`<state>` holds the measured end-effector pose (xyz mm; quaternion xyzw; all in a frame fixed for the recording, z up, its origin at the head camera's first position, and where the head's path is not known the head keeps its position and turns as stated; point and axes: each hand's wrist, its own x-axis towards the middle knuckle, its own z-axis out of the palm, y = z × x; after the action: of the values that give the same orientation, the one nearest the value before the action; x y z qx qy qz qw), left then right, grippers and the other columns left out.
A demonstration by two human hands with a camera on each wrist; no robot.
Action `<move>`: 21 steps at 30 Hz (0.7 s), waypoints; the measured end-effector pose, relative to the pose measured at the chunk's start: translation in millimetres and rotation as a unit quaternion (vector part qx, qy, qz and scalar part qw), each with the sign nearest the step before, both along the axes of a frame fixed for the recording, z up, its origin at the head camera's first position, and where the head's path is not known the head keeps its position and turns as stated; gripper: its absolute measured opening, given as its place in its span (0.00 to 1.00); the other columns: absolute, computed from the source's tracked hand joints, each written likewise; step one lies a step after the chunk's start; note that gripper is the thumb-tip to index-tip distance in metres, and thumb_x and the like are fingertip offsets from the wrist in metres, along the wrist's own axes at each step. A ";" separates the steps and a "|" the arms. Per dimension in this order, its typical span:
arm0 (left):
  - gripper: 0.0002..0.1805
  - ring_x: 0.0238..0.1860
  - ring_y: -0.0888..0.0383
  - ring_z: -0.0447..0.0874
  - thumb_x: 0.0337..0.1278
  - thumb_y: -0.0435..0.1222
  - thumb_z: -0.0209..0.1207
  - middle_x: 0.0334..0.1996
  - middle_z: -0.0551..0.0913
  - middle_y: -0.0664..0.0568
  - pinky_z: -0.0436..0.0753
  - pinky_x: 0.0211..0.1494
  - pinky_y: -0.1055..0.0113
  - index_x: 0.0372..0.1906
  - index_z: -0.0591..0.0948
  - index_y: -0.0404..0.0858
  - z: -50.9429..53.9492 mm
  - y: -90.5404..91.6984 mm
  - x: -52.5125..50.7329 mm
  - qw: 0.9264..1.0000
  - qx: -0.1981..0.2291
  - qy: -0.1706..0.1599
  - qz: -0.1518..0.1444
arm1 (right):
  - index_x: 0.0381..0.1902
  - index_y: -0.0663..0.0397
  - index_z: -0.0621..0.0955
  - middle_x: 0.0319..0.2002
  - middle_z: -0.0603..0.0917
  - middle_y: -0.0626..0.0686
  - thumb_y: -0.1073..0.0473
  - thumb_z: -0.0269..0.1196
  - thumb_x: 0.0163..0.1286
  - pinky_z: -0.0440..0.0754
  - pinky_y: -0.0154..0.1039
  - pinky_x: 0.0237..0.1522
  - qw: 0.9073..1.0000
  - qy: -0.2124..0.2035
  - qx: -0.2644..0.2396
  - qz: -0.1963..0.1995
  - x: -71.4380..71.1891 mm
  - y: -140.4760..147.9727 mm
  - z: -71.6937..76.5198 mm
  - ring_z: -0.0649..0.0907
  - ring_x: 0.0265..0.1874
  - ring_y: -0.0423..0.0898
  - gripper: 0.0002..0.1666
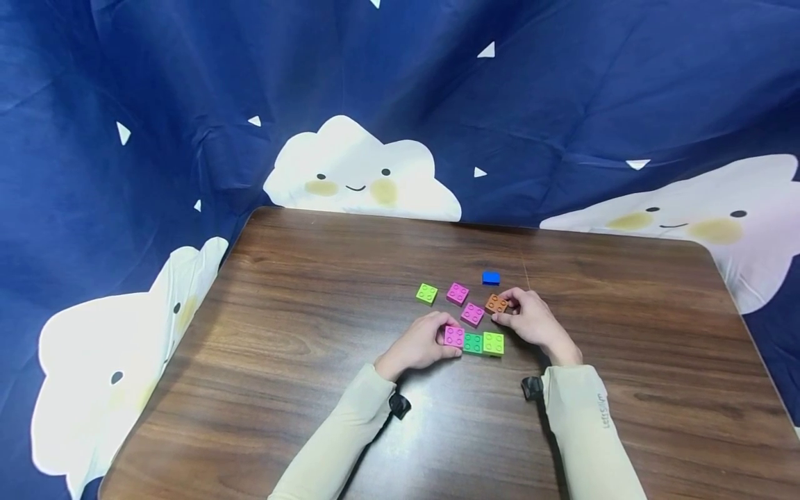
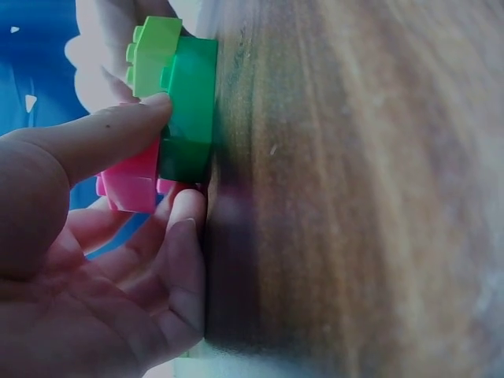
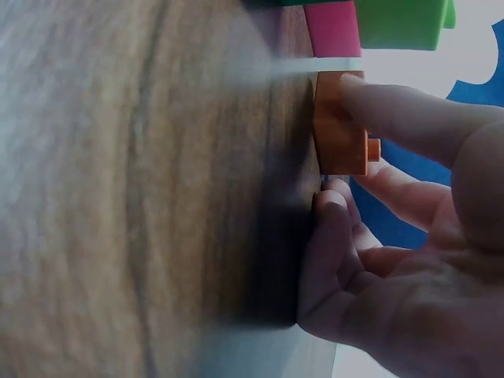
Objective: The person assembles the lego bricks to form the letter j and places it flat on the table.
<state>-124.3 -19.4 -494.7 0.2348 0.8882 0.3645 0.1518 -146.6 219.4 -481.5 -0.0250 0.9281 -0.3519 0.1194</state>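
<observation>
In the head view a row of joined bricks has a pink brick (image 1: 454,337) at its left, a green brick (image 1: 473,343) lower in the middle and a lime brick (image 1: 493,343) at its right. My left hand (image 1: 423,342) grips the pink end; its thumb lies against the green brick (image 2: 189,110) in the left wrist view. To the upper right, my right hand (image 1: 531,318) pinches an orange brick (image 1: 496,304) on the table, between thumb and fingers. The right wrist view shows the orange brick (image 3: 340,124) resting on the wood.
Two loose pink bricks (image 1: 457,294) lie behind the row. A separate lime brick (image 1: 427,294) is to their left, and a blue brick (image 1: 490,278) sits farther back. The brown wooden table (image 1: 281,333) ends at a blue cloud-patterned curtain (image 1: 531,90).
</observation>
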 end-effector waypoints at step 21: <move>0.21 0.39 0.60 0.76 0.45 0.39 0.72 0.37 0.80 0.54 0.72 0.45 0.72 0.47 0.80 0.42 0.2 1.1 1.1 1.000 0.000 0.011 0.002 | 0.49 0.66 0.75 0.37 0.73 0.58 0.59 0.66 0.61 0.64 0.38 0.38 1.000 0.008 -0.001 -0.016 4.4 0.2 -0.4 0.72 0.39 0.51 0.22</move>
<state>-123.1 -18.3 -494.5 0.2370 0.8906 0.3618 0.1409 -142.3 219.6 -481.9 -0.0128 0.9289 -0.3545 0.1063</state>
